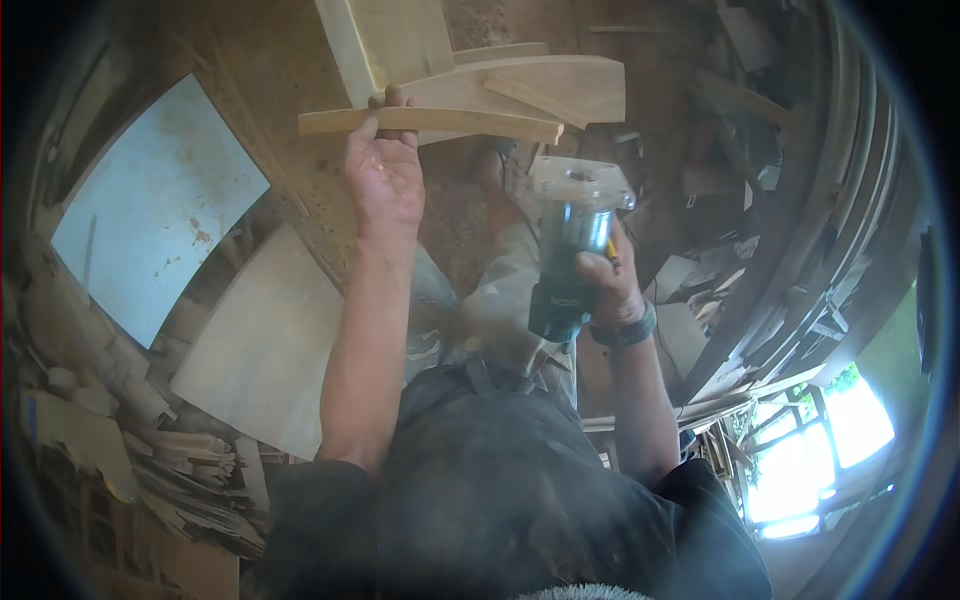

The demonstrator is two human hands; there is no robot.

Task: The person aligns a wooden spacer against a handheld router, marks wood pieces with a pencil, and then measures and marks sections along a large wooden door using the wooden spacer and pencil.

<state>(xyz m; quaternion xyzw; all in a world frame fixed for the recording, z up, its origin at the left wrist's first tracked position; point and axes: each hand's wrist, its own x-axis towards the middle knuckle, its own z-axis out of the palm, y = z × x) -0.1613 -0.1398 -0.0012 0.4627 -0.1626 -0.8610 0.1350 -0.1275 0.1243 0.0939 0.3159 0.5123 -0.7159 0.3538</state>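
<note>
My left hand (385, 175) grips a long, narrow, slightly curved wooden strip (470, 120) from below, its fingers curled over the far side. My right hand (610, 275) holds a teal handheld trim router (565, 300) upright, clear plastic base (560, 175) uppermost, with a cord hanging near it. Behind the strip lie pale wooden boards (575, 75), a smaller strip (520, 95) on them, and an upright panel (400, 35) at the top.
A white curved sheet (150, 200) and a plywood piece (250, 350) lie at the left. Offcut piles (195, 470) sit lower left; long boards (800, 300) and scraps line the right. My legs (500, 280) are below me; a bright window (800, 460) shows lower right.
</note>
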